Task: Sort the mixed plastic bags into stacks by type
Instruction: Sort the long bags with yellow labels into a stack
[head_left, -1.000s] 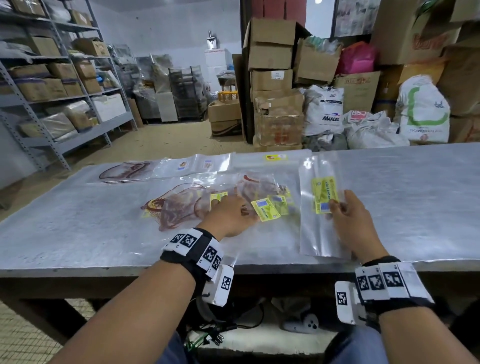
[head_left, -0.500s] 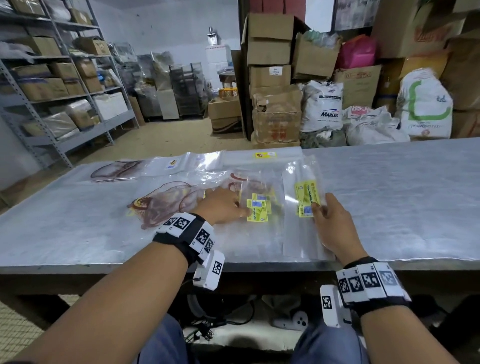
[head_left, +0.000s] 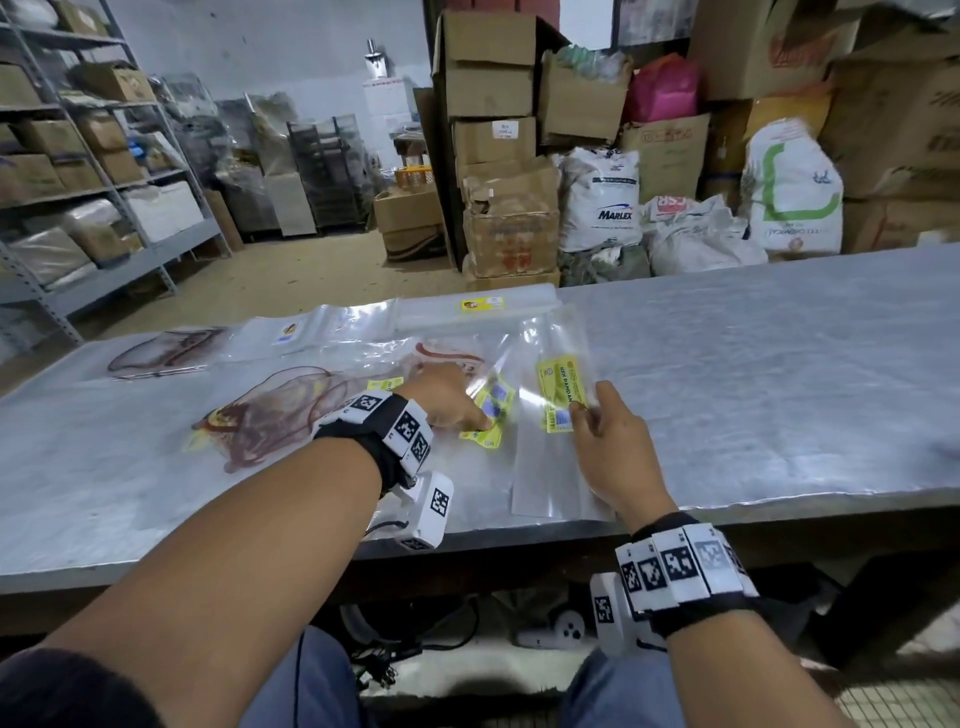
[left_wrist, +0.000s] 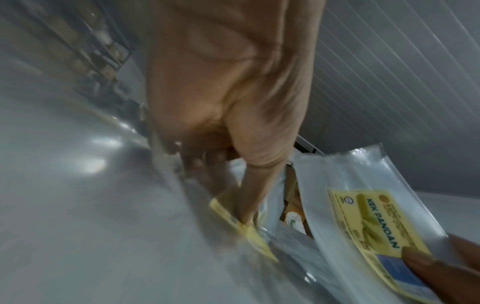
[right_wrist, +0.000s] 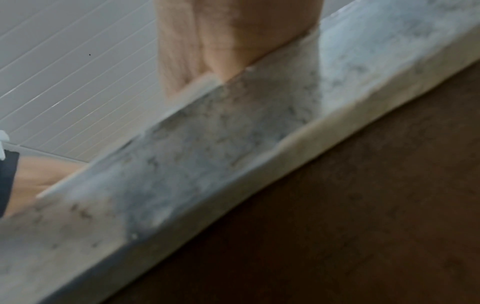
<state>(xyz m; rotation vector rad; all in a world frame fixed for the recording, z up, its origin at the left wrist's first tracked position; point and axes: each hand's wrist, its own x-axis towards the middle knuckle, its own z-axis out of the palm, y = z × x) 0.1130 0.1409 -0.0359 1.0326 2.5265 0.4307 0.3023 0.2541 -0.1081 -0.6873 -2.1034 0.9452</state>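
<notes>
The right hand (head_left: 613, 447) pinches a clear bag (head_left: 558, 415) by its yellow label (head_left: 560, 395), thumb on top, and lifts the bag's far end off the table (head_left: 779, 374); the near end lies flat by the table's front edge. In the left wrist view the label reads KEK PANDAN and the thumb presses its blue corner. At 9 o'clock from that bag, close beside it, the left hand (head_left: 447, 400) presses down on a loose pile of clear bags (head_left: 483, 410) with yellow labels; its thumb pins one label flat while the other fingers curl under, and whether they grasp anything I cannot tell. Further toward 9 o'clock lie clear bags with a reddish brown print (head_left: 270, 415), overlapping each other and partly covered by the left wrist. At 11 o'clock from the hands a stack with the same reddish print (head_left: 161, 351) sits near the far edge, a stack of small labelled bags (head_left: 311, 330) lies beside it, and at 12 o'clock a flat clear stack with a yellow sticker (head_left: 480, 306) reaches the far edge. Beyond the table, cardboard boxes (head_left: 493, 130) and white sacks (head_left: 597, 200) stand at 12 to 2 o'clock, and metal shelves (head_left: 78, 182) at 10 o'clock. The right wrist view is blurred and shows only the table edge and part of the palm.
</notes>
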